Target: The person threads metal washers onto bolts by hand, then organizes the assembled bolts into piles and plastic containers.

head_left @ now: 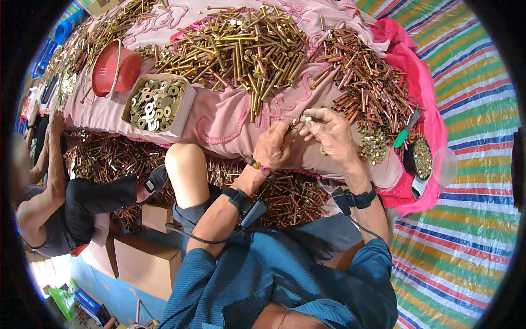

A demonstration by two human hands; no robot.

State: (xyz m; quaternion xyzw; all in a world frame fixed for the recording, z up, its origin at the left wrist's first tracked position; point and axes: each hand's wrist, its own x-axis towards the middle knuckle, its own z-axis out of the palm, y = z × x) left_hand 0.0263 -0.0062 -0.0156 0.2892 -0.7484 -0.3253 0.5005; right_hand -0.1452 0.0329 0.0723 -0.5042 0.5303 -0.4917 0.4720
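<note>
Over the near edge of the pink cloth (219, 104), my two hands are close together. My left hand (273, 146) is closed, its fingertips curled round something too hidden to name. Thumb and finger of my right hand (332, 136) pinch a small pale piece (308, 119), perhaps a nut. Beside my right hand lies a heap of small nuts (373, 146). Beyond it spreads a pile of coppery bolts (367, 77). Long brass-coloured bolts (241, 49) are heaped ahead of both hands. A single washer (322, 150) rests on the cloth below my right hand.
Left of my hands stand a cardboard box of washers (183, 112) and a red bucket (116, 68). At right are a green-handled tool (402, 137), a black bowl of small parts (422, 158) and a clear lid (444, 166). More bolts (109, 164) lie below; another person (41, 214) sits left.
</note>
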